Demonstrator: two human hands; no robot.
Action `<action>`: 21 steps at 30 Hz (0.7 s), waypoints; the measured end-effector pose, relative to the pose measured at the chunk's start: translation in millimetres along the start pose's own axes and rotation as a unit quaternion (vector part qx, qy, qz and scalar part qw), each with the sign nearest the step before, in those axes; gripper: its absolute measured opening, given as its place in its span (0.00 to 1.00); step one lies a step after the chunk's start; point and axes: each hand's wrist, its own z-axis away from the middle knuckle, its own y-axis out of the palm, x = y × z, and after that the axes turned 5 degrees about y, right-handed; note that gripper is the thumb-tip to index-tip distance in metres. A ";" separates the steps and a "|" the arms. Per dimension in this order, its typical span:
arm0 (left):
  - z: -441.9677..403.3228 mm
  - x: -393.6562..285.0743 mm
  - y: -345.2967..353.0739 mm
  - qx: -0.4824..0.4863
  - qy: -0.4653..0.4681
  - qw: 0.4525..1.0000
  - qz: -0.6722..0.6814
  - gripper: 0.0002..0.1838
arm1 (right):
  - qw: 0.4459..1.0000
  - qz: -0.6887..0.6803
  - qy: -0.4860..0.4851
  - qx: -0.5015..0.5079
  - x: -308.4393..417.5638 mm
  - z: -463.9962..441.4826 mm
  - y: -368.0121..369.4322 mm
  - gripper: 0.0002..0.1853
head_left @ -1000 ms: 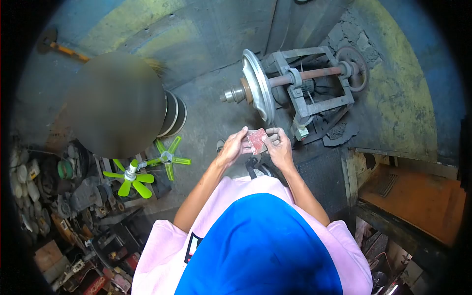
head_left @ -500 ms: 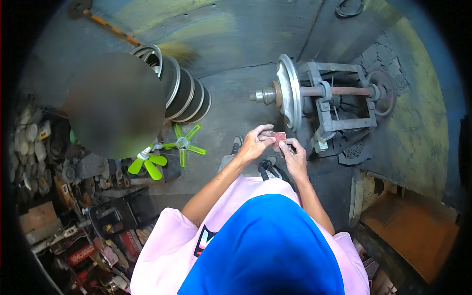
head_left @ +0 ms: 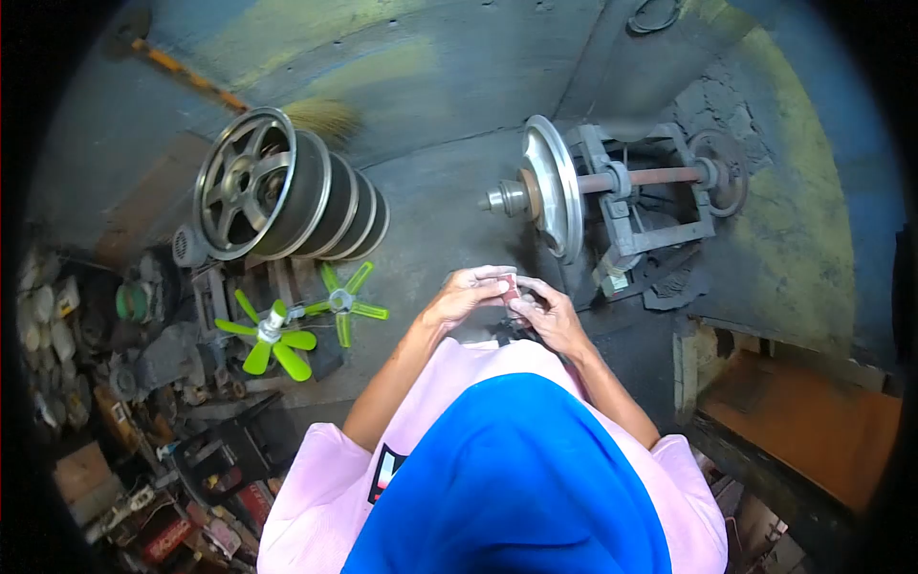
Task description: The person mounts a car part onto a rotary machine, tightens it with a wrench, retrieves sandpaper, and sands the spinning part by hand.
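Both my hands meet in front of my shirt around a small reddish-brown piece, which looks like sandpaper. My left hand pinches its left side between thumb and fingers. On the other side, my right hand grips its lower right edge. My fingers cover much of the piece, so only a narrow strip shows. Beyond my hands, a silver wheel rim is mounted upright on the shaft of a metal-framed machine; neither hand touches it.
Stacked wheel rims stand at the left, before a straw broom. Below them are green fan blades and another green fan. Cluttered parts and discs fill the far left. A rusty brown-topped bench stands at right.
My hands have drawn closer to my body and left, closing more around the sandpaper, which now shows less. The view has shifted slightly; the near face of the rim stack is now visible.
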 end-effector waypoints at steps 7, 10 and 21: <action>-2.8 -30.4 -40.5 0.034 0.006 0.999 -0.016 0.23 | 0.989 0.141 -0.041 -0.013 15.2 -22.0 38.8 0.24; -4.8 -45.7 -57.2 0.050 -0.009 0.999 0.011 0.24 | 0.996 0.086 0.022 -0.004 42.5 -29.2 55.2 0.23; -96.5 -67.8 -55.8 0.021 0.210 0.913 -0.349 0.29 | 0.668 0.692 -0.159 -0.223 26.6 -151.3 -2.2 0.24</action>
